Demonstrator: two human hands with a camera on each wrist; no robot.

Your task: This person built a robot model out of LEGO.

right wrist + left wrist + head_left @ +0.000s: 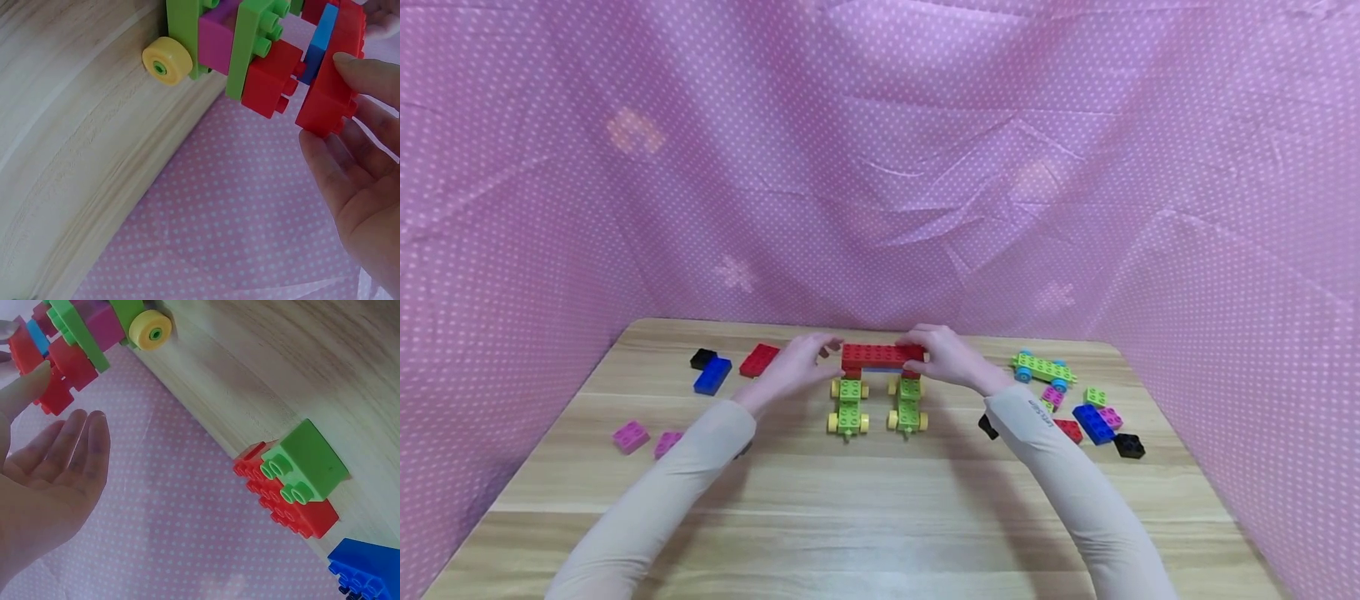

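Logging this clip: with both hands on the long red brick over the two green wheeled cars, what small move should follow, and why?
Probably press the long red brick down evenly. The left hand and right hand hold its ends, and it spans small red bricks on both green cars; seating cannot be told.

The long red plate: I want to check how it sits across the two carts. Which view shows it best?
The head view: the red plate shows whole, spanning both green carts, left hand and right hand at its ends. The left wrist view shows only one end; the right wrist view shows the other end, edge-on, at the fingertips.
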